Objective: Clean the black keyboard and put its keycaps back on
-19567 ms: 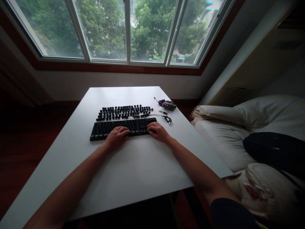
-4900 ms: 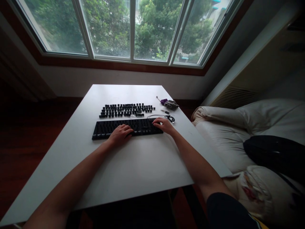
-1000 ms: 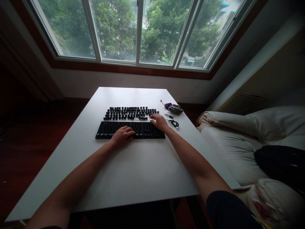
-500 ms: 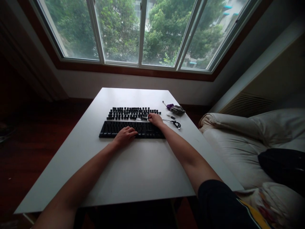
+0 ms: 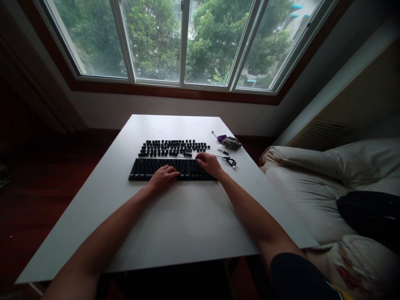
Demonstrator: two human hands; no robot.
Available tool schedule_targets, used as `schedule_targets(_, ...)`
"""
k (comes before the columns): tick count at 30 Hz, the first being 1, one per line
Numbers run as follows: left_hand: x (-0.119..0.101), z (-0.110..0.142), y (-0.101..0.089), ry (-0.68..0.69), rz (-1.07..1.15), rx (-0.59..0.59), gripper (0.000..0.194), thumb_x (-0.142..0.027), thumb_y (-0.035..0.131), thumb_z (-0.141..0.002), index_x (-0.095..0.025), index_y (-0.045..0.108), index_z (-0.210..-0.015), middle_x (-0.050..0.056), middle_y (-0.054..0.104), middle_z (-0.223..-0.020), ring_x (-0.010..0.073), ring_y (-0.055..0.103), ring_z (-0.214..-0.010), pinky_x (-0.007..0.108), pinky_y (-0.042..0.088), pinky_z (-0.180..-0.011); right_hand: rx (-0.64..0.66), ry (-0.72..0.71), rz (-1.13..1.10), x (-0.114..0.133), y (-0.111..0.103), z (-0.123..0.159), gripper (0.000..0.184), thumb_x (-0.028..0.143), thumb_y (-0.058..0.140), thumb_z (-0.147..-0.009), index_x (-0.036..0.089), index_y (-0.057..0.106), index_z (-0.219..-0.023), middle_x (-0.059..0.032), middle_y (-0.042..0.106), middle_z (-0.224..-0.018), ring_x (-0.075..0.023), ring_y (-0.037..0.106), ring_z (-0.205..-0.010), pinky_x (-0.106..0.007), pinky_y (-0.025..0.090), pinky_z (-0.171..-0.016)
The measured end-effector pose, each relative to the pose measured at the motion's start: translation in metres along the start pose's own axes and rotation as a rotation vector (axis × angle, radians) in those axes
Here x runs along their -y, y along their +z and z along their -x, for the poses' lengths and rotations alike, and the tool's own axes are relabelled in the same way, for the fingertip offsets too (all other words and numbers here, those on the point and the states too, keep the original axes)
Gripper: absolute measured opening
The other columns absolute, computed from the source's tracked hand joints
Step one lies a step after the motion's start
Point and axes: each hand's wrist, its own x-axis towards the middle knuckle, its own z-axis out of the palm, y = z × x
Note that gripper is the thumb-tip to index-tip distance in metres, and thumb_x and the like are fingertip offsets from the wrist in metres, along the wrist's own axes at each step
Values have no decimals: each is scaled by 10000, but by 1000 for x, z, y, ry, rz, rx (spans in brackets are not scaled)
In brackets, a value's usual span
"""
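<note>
A long black keyboard (image 5: 146, 167) lies across the white table. On its front middle rests my left hand (image 5: 163, 177), with fingers laid over the keys and the thumb pointing right. My right hand (image 5: 210, 163) is over the keyboard's right part, near its back edge. Its fingers are curled together, and whatever is between them is hidden or too small to make out. Behind the keyboard, loose black keycaps (image 5: 168, 146) stand in uneven rows. A wider keycap (image 5: 187, 155) lies close to the keyboard's back edge.
A bundled black cable (image 5: 230, 161) lies right of my right hand. Beyond it are a small tool with a dark handle (image 5: 223, 152), a grey cloth (image 5: 231, 143) and a purple item (image 5: 221, 138). A pale sofa (image 5: 300, 187) stands along the table's right side.
My right hand has drawn back from the keycap rows to over the keyboard's right part. The left hand stays on the keyboard. The view has shifted slightly.
</note>
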Motion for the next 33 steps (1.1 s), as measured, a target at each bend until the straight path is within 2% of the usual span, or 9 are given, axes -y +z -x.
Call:
schedule_targets(4, -1, 0, 0, -7, -7, 4, 307, -254, 510, -981, -264, 684, -1234, 82, 657, -1109, 217, 562, -978, 391, 490, -902, 145, 34, -76, 1, -8, 21, 173, 351, 655, -895, 221, 729, -983, -6, 711, -784, -161, 612, -666, -290, 480, -653)
schedule_targets(6, -1, 0, 0, -6, -10, 4, 308, -258, 502, -988, -263, 685, -1236, 82, 658, -1108, 216, 563, -973, 390, 491, -896, 201, 17, -91, 0, -8, 26, 174, 355, 664, -892, 221, 743, -969, -11, 710, -790, -160, 609, -673, -289, 479, -650)
schedule_targets(11, 0, -1, 0, 17, -4, -2, 325, -266, 471, -1006, -273, 684, -1251, 83, 659, -1096, 213, 573, -967, 389, 504, -883, 181, -64, -79, -1, -5, 27, 144, 344, 683, -895, 231, 759, -941, -45, 710, -909, -194, 640, -838, -324, 507, -771)
schedule_targets(21, 1, -1, 0, 29, 4, 1, 320, -294, 469, -1017, -263, 685, -1252, 83, 660, -1099, 213, 572, -964, 381, 501, -877, 212, -49, 11, -1, 0, 30, 91, 287, 697, -902, 221, 753, -930, -52, 667, -935, -193, 620, -875, -322, 494, -798)
schedule_targets(27, 0, 0, -1, 18, 17, 5, 320, -263, 485, -1004, -263, 672, -1263, 82, 666, -1117, 219, 582, -994, 392, 497, -910, 236, -132, 83, 5, 2, 32, 64, 216, 706, -887, 219, 702, -950, -63, 660, -978, -224, 583, -980, -352, 479, -864)
schedule_targets(33, 0, 3, -3, 3, 40, 14, 317, -255, 490, -1004, -243, 658, -1272, 82, 671, -1162, 225, 589, -1046, 408, 488, -956, 218, -133, 70, 5, 4, 33, 48, 213, 707, -881, 215, 695, -928, -62, 655, -1000, -224, 571, -982, -359, 476, -877)
